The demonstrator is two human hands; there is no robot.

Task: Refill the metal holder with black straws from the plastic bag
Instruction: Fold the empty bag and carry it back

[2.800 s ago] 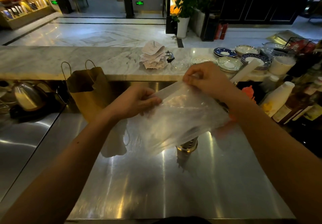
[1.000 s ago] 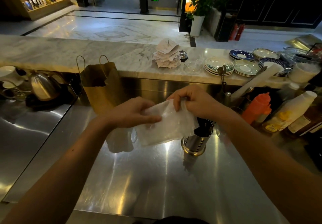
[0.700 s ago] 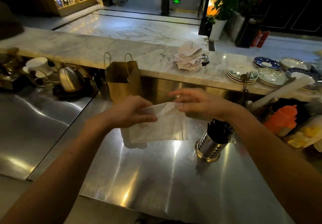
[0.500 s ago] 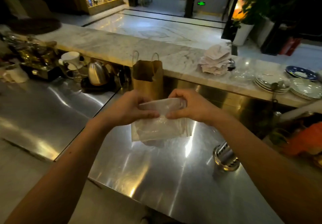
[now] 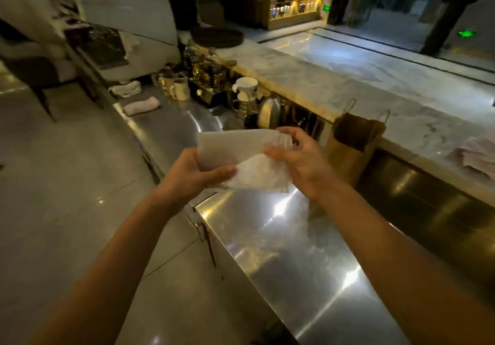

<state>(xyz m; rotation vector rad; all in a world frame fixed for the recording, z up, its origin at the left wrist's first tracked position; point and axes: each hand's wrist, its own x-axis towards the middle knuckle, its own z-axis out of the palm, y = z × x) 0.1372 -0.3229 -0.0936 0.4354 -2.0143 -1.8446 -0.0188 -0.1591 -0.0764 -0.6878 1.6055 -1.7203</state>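
Observation:
A clear plastic bag [image 5: 242, 157], folded flat with no straws visible inside, is held between both hands above the left end of the steel counter [image 5: 294, 251]. My left hand [image 5: 198, 173] grips its lower left part with the thumb on top. My right hand [image 5: 300, 162] pinches its right edge. The metal holder and the black straws are out of the head view.
A brown paper bag [image 5: 353, 146] stands just right of my hands against the marble bar top [image 5: 348, 90]. Behind it to the left are a kettle [image 5: 269, 112], cups and a coffee machine [image 5: 128, 23]. Folded cloths [image 5: 142, 106] lie on the far counter. Tiled floor lies to the left.
The view has swung far to the left, so the metal holder with black straws has left the frame. The bag has been folded smaller between both hands.

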